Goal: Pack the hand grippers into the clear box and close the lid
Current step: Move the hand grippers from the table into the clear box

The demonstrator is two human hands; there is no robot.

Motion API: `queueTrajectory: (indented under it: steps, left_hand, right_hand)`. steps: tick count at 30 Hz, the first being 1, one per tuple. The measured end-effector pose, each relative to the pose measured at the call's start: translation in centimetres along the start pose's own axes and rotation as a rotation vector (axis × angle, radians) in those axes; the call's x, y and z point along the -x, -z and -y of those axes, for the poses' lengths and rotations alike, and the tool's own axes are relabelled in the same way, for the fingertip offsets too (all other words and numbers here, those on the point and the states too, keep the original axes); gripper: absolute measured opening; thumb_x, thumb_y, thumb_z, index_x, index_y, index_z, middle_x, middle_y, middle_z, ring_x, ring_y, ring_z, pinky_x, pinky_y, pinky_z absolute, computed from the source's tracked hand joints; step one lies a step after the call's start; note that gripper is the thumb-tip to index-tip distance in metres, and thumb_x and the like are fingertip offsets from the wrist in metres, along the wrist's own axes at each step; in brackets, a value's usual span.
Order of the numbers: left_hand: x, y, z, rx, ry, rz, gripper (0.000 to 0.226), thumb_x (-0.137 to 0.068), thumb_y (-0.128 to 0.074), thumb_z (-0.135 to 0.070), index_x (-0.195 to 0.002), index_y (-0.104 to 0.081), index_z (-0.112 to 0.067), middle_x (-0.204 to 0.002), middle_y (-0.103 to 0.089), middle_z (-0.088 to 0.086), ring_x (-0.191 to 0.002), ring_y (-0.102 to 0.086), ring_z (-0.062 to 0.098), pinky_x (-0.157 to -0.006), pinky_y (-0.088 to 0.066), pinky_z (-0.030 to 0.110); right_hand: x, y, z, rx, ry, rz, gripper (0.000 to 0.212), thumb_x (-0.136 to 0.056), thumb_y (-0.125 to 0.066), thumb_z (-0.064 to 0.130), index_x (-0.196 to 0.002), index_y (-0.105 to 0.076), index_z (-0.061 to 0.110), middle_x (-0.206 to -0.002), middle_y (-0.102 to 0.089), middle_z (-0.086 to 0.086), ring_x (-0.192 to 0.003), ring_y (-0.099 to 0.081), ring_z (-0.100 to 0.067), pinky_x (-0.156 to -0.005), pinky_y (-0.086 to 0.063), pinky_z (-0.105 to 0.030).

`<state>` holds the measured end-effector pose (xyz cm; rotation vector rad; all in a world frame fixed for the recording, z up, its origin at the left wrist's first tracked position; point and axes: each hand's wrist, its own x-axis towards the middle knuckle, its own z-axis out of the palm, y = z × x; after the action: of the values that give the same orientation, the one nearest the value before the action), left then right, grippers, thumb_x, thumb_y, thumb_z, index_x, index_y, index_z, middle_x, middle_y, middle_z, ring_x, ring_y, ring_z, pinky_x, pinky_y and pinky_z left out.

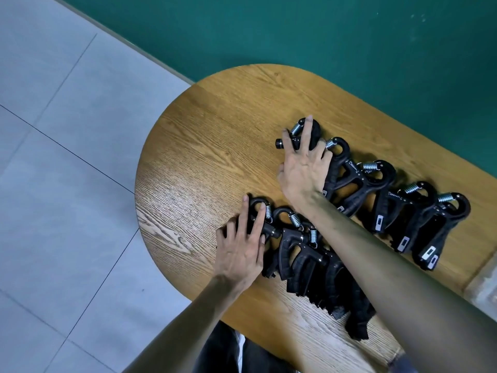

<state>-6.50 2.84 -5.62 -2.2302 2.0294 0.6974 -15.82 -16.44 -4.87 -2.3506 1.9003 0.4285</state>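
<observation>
Several black hand grippers with steel springs lie in two overlapping rows on the wooden table (204, 146). The far row (387, 195) runs from the middle toward the right edge. The near row (304, 259) runs under my right forearm. My right hand (304, 168) lies flat, fingers spread, on the leftmost gripper of the far row (313, 133). My left hand (242, 246) rests with fingers apart on the leftmost gripper of the near row (258, 208). Neither hand has closed around anything. At the right edge a clear box corner (484, 289) shows faintly.
The table's rounded end points left, with grey floor tiles (67, 157) beyond it. A green wall (322, 36) runs behind the table. Bare wood lies left of and behind the grippers.
</observation>
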Motion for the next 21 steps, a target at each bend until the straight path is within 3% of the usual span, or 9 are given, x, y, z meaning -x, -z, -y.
queueTrajectory:
  steps: [6,10,14,19,21]
  left_hand:
    - [0.4,1.0,-0.6,0.000,0.014,0.066,0.076,-0.103,-0.021,-0.040,-0.151,0.036,-0.027,-0.166,0.023,0.017,-0.111,-0.043,0.026,-0.097,-0.042,0.047]
    - [0.7,2.8,-1.0,-0.039,0.021,0.130,0.078,-0.105,-0.023,-0.036,-0.143,0.045,-0.030,-0.163,0.032,0.015,-0.116,-0.039,0.025,-0.102,-0.038,0.046]
    - [1.1,4.9,-1.3,-0.083,0.055,0.133,0.079,-0.105,-0.028,-0.033,-0.150,0.037,-0.027,-0.161,0.035,0.016,-0.120,-0.037,0.028,-0.104,-0.037,0.049]
    - [2.5,8.5,-2.5,-0.091,0.015,0.094,0.067,-0.098,-0.004,-0.040,-0.153,0.031,-0.027,-0.163,0.031,0.016,-0.120,-0.037,0.028,-0.104,-0.037,0.050]
    - [3.0,9.8,-3.0,-0.096,0.004,0.094,0.069,-0.099,-0.010,-0.038,-0.151,0.035,-0.028,-0.161,0.036,0.016,-0.121,-0.036,0.028,-0.105,-0.036,0.049]
  right_hand:
    - [0.9,1.0,-1.1,0.055,0.093,-0.056,0.099,-0.080,-0.077,0.016,-0.159,-0.019,0.031,-0.167,0.007,-0.023,-0.112,-0.050,-0.040,-0.082,-0.046,-0.049]
    - [2.9,2.5,-2.1,0.045,0.114,-0.077,0.088,-0.085,-0.071,0.020,-0.158,-0.022,0.030,-0.168,0.007,-0.022,-0.107,-0.049,-0.039,-0.080,-0.046,-0.049]
    - [6.0,4.4,-3.2,0.028,0.130,-0.076,0.077,-0.093,-0.061,0.027,-0.159,-0.022,0.030,-0.168,0.011,-0.020,-0.106,-0.046,-0.036,-0.082,-0.044,-0.047]
    - [11.0,6.2,-5.0,-0.032,0.104,-0.094,0.076,-0.094,-0.061,0.031,-0.160,-0.024,0.028,-0.168,0.010,-0.019,-0.105,-0.046,-0.038,-0.082,-0.045,-0.050]
    - [12.9,6.8,-5.6,-0.054,0.079,-0.100,0.078,-0.093,-0.064,0.034,-0.160,-0.024,0.029,-0.168,0.012,-0.018,-0.106,-0.047,-0.039,-0.084,-0.045,-0.050]
